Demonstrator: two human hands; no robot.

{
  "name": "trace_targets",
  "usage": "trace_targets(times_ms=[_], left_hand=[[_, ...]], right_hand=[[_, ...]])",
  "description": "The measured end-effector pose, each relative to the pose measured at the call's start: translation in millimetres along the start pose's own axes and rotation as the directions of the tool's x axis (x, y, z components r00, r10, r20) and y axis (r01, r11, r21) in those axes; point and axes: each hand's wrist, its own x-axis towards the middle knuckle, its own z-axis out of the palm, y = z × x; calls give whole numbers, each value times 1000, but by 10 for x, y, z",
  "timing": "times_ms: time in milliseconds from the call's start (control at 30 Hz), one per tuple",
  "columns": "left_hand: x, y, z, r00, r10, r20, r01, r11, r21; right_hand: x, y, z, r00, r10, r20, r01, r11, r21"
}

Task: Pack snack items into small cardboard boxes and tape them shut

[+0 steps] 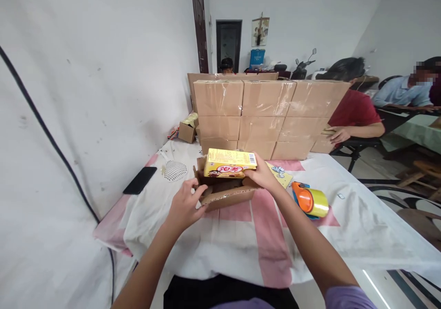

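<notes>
My right hand (262, 174) grips the right end of a yellow packet box (230, 163) with red lettering, holding it over an open brown cardboard carton (225, 195). The packet sits partly inside the carton's top. My left hand (186, 206) is closed on the carton's near left flap and holds it steady. The carton rests on a table covered by a white and pink cloth (262, 240).
A wall of taped cardboard boxes (262, 116) stands behind the carton. An orange and yellow tape dispenser (310, 200) lies to the right, a black phone (139, 180) and a white mesh item (174, 170) to the left. Other people sit at the right and back.
</notes>
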Motion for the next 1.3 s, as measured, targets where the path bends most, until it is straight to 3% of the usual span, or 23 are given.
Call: trace_targets(times_ms=[100, 233, 300, 467, 733, 833, 900, 967, 1033, 1167, 1300], left_hand=[[-111, -3, 19, 989, -121, -85, 118, 992, -46], [-200, 7, 44, 978, -180, -108, 173, 983, -69], [-224, 24, 58, 976, -193, -102, 185, 979, -86], [-239, 68, 96, 974, -203, -96, 191, 974, -123], [-227, 58, 114, 970, -218, -111, 200, 968, -151], [-243, 53, 129, 966, -238, -99, 218, 959, -180], [-253, 48, 151, 964, -253, -87, 233, 954, -190], [-256, 41, 179, 961, -266, -82, 246, 950, -192], [-249, 30, 206, 960, -268, -84, 248, 950, -192], [-204, -1, 243, 965, -252, -74, 237, 956, -175], [-144, -22, 256, 965, -258, -50, 247, 956, -157]], right_hand=[[89, -12, 41, 985, 7, 172, 12, 994, -107], [170, -32, 146, 912, 126, 389, 33, 926, -376], [197, -25, 190, 902, 133, 411, 78, 885, -459], [225, -11, 250, 864, 10, 504, 288, 811, -510], [200, -113, 206, 879, -49, 473, 400, 614, -680], [198, -22, 63, 897, -148, 417, 379, 743, -551], [190, 119, -52, 926, -235, 295, 344, 846, -407], [173, 297, -158, 955, -251, 158, 291, 898, -331], [151, 463, -237, 968, -226, 113, 251, 909, -333], [155, 572, -300, 959, -102, 265, 205, 893, -400], [270, 388, -308, 889, 48, 455, 213, 837, -505]])
